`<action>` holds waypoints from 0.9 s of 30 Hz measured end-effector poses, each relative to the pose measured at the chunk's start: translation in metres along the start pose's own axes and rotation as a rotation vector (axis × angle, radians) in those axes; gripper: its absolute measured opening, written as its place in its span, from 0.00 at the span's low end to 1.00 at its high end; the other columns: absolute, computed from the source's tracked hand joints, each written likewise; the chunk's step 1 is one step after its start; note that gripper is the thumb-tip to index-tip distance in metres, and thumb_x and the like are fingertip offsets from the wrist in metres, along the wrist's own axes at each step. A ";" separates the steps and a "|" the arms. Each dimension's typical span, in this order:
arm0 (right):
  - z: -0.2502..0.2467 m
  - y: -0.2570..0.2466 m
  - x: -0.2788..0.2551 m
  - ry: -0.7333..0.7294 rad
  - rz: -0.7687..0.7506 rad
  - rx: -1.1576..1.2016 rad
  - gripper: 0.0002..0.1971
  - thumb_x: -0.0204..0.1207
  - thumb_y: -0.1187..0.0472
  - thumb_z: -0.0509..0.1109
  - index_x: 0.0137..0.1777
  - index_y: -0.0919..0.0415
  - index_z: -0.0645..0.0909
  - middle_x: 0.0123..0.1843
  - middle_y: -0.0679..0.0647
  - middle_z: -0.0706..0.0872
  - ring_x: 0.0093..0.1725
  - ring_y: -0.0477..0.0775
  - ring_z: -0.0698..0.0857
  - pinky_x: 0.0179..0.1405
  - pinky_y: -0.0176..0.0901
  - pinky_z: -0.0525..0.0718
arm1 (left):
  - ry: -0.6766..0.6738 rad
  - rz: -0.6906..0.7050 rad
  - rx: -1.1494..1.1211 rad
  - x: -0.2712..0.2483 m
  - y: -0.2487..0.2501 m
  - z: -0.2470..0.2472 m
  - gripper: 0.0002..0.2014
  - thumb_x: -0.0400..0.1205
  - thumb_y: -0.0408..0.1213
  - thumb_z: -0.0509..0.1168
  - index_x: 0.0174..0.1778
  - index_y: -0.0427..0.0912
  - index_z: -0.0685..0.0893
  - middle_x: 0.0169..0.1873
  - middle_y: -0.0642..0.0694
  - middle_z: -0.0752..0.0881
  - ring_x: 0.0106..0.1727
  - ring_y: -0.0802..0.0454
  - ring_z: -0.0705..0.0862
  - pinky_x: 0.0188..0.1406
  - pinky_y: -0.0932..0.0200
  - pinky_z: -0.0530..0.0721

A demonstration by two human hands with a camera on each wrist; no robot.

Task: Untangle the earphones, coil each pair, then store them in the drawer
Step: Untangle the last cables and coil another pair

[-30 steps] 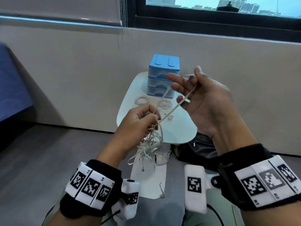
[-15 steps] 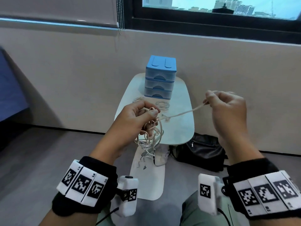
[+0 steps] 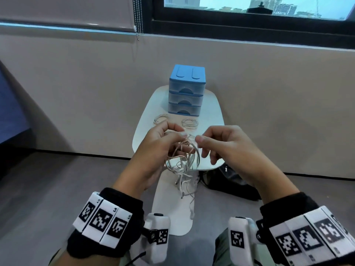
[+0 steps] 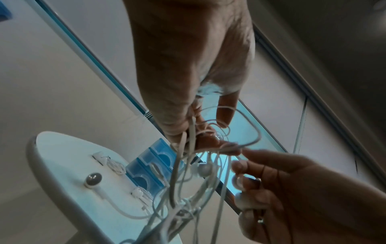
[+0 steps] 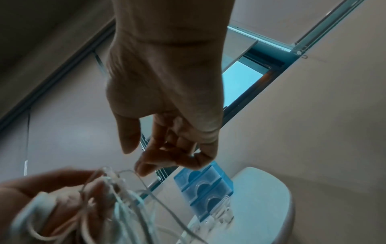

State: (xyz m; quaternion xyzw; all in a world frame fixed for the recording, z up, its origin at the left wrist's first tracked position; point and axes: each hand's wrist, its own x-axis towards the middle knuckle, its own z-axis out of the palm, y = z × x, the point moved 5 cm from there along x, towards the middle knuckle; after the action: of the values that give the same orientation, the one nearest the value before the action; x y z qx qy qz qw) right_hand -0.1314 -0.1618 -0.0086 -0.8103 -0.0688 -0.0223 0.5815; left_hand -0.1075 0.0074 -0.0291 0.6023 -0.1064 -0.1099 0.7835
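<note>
My left hand grips a tangle of white earphone cables above the front of the white side table; loose ends hang down below it. My right hand is close beside the left, fingers loosely curled. Its index fingertip touches a strand at the top of the tangle, with the thumb apart from it. Two coiled earphones lie on the table before a blue three-drawer box, whose drawers are all closed. One earbud rests on the tabletop.
The table stands against a beige wall under a window. A black bag lies on the floor beneath the table's right side, and the white table foot reaches toward my knees. Grey floor lies to the left.
My right hand drew one strand out to the right, then came back to the left hand and no longer pinches it. The left hand has kept its grip on the tangle.
</note>
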 end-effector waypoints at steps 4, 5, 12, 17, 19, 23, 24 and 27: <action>0.008 0.011 0.001 0.018 -0.007 -0.009 0.06 0.81 0.75 0.72 0.51 0.66 0.88 0.39 0.55 0.93 0.37 0.47 0.90 0.36 0.29 0.80 | 0.000 -0.014 0.061 0.001 -0.010 -0.009 0.24 0.68 0.32 0.85 0.56 0.42 0.81 0.44 0.39 0.90 0.40 0.47 0.89 0.39 0.60 0.86; 0.010 0.014 0.001 0.011 0.005 -0.009 0.10 0.81 0.77 0.71 0.54 0.64 0.88 0.42 0.56 0.94 0.40 0.47 0.91 0.37 0.29 0.81 | -0.001 -0.033 0.062 0.001 -0.013 -0.011 0.26 0.66 0.31 0.86 0.56 0.44 0.81 0.46 0.39 0.89 0.41 0.47 0.89 0.42 0.58 0.87; 0.015 0.012 -0.002 0.094 -0.101 -0.001 0.12 0.75 0.78 0.71 0.46 0.60 0.84 0.43 0.51 0.91 0.39 0.51 0.84 0.40 0.41 0.82 | 0.030 -0.083 0.042 0.000 -0.020 -0.018 0.21 0.74 0.20 0.77 0.59 0.42 0.82 0.46 0.38 0.88 0.39 0.48 0.88 0.38 0.59 0.87; 0.024 0.024 -0.005 0.007 -0.028 0.070 0.08 0.76 0.76 0.74 0.45 0.65 0.90 0.37 0.56 0.86 0.34 0.42 0.79 0.37 0.28 0.77 | 0.010 -0.143 -0.166 -0.001 -0.019 -0.020 0.15 0.81 0.21 0.68 0.61 0.40 0.81 0.39 0.38 0.87 0.33 0.50 0.89 0.35 0.58 0.88; 0.030 0.032 -0.004 -0.019 0.000 0.103 0.05 0.76 0.76 0.76 0.47 0.67 0.90 0.39 0.59 0.88 0.36 0.44 0.81 0.40 0.30 0.79 | 0.013 -0.161 -0.233 0.001 -0.022 -0.021 0.13 0.83 0.22 0.65 0.61 0.40 0.81 0.39 0.38 0.88 0.33 0.49 0.89 0.34 0.58 0.87; 0.039 0.040 0.000 0.010 -0.019 0.093 0.05 0.74 0.73 0.80 0.48 0.68 0.89 0.35 0.49 0.89 0.32 0.43 0.82 0.37 0.33 0.79 | 0.011 -0.188 -0.324 0.003 -0.027 -0.022 0.09 0.86 0.26 0.61 0.59 0.39 0.81 0.37 0.39 0.87 0.32 0.49 0.86 0.32 0.59 0.86; 0.039 0.041 0.002 0.036 -0.032 0.089 0.05 0.74 0.70 0.81 0.46 0.65 0.89 0.36 0.52 0.89 0.33 0.45 0.83 0.38 0.37 0.80 | 0.008 -0.197 -0.345 0.003 -0.028 -0.021 0.09 0.86 0.26 0.60 0.59 0.39 0.81 0.36 0.40 0.87 0.32 0.49 0.86 0.31 0.60 0.86; 0.034 0.046 0.006 0.081 -0.052 0.122 0.06 0.72 0.63 0.84 0.44 0.61 0.89 0.38 0.58 0.90 0.35 0.51 0.83 0.40 0.47 0.81 | -0.017 -0.218 -0.388 0.004 -0.032 -0.015 0.10 0.86 0.27 0.58 0.59 0.39 0.81 0.35 0.40 0.87 0.31 0.50 0.86 0.31 0.61 0.86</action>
State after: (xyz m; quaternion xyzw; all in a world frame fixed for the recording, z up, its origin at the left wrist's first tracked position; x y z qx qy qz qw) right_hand -0.1212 -0.1432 -0.0618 -0.7696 -0.0677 -0.0660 0.6315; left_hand -0.1003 0.0121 -0.0639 0.4471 -0.0241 -0.2172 0.8674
